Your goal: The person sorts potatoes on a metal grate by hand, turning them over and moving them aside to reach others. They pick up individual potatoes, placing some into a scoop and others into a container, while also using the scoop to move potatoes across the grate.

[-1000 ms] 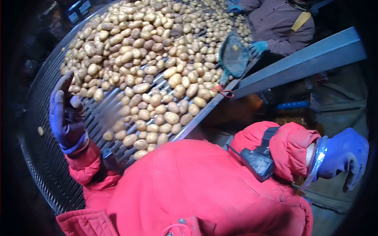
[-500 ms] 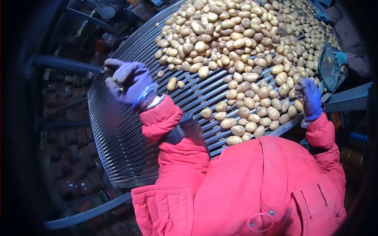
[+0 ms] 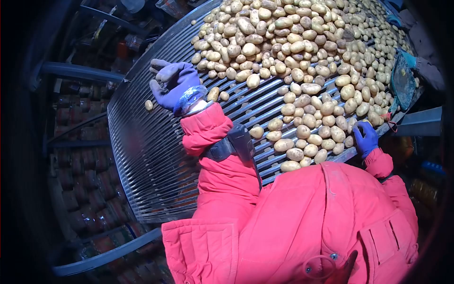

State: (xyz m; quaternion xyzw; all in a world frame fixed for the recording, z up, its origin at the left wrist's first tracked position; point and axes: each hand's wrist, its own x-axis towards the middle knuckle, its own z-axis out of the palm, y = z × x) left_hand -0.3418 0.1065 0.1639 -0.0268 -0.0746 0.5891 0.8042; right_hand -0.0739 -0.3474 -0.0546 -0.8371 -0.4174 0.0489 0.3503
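Note:
My left hand point(image 3: 175, 86), in a purple glove with grey, dirty fingers, is over the left part of a slatted metal grate point(image 3: 156, 156). Its fingers are bent but apart, with nothing seen in them. A small potato point(image 3: 148, 105) lies alone on the bars just below its fingertips. At the near right edge, my right hand point(image 3: 366, 139), also gloved in purple, has its fingers curled against a potato point(image 3: 366, 122), partly hidden by them. Loose potatoes point(image 3: 307, 123) spread beside it, and a large heap of potatoes point(image 3: 279, 38) covers the far part.
A dark green scoop-like object point(image 3: 403, 80) stands at the right edge, beside another person's gloved hand point(image 3: 409, 59) and dark sleeve. Metal beams point(image 3: 82, 72) run along the left. Below on that side are rows of stacked packs point(image 3: 85, 184), dimly lit.
My left hand has shifted slightly right and up, and a small potato now shows below it. My right hand has moved down and nearer, its fingers now against a potato. The view has shifted slightly.

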